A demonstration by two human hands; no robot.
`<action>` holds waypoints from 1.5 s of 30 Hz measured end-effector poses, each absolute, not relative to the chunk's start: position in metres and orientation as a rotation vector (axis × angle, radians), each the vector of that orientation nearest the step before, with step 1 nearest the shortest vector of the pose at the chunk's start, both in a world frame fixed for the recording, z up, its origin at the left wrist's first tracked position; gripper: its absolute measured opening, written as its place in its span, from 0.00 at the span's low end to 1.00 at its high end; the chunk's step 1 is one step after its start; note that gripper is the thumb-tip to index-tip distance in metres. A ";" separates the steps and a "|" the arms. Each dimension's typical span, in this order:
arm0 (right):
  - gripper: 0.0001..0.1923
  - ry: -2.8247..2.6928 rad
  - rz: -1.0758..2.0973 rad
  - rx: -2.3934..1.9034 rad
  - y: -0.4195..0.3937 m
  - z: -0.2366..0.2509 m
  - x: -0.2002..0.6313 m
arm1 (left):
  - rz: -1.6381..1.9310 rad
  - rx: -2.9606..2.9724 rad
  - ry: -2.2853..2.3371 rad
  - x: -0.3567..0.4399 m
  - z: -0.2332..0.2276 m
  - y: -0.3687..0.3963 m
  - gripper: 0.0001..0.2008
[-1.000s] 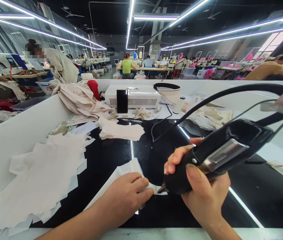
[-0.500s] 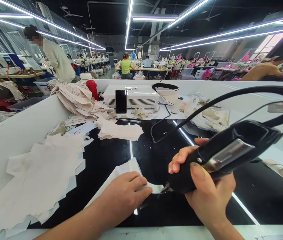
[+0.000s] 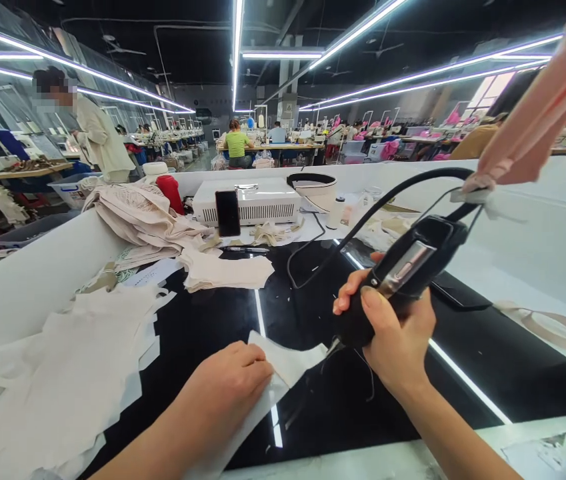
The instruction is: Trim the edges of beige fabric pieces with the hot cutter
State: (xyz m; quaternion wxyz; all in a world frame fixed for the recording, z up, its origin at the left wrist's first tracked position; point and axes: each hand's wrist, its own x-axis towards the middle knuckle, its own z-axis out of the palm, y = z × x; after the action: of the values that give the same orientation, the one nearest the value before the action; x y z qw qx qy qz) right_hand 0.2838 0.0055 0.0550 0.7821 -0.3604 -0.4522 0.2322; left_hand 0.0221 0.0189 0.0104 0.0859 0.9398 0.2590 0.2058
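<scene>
My right hand (image 3: 403, 327) is wrapped round a black corded electric trimmer (image 3: 407, 257), thumb along its near side. The trimmer slants down to the left, and its small metal tip (image 3: 333, 346) meets the right-hand corner of a white fabric piece (image 3: 293, 363). My left hand (image 3: 235, 377), fingers together and bent, holds that fabric near the black tabletop (image 3: 243, 313). The fingertips are partly hidden. Part of the fabric runs under the left hand and forearm. A loose dark thread (image 3: 370, 380) hangs below the trimmer.
White fabric pieces (image 3: 73, 353) lie at left, with a beige garment heap (image 3: 137, 213) behind. A phone (image 3: 227, 213) leans on a white vented box (image 3: 263, 200). A pink cloth strip (image 3: 527, 127) ties up the trimmer's cable (image 3: 387, 197). White side walls (image 3: 17, 273) edge the table.
The trimmer and my right hand have moved up and slightly left. My left hand has shifted left, and more of the white fabric shows. The view has turned rightward.
</scene>
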 end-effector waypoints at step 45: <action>0.14 -1.065 0.667 -0.783 0.015 0.069 0.221 | -0.029 2.358 1.044 0.036 0.046 0.028 0.19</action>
State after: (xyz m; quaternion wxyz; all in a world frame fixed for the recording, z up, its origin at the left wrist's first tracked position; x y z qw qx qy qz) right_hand 0.2208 0.0153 0.0686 0.7384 -0.3567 -0.4851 0.3037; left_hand 0.0364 0.0283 0.0463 0.2775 0.8785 0.3887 -0.0109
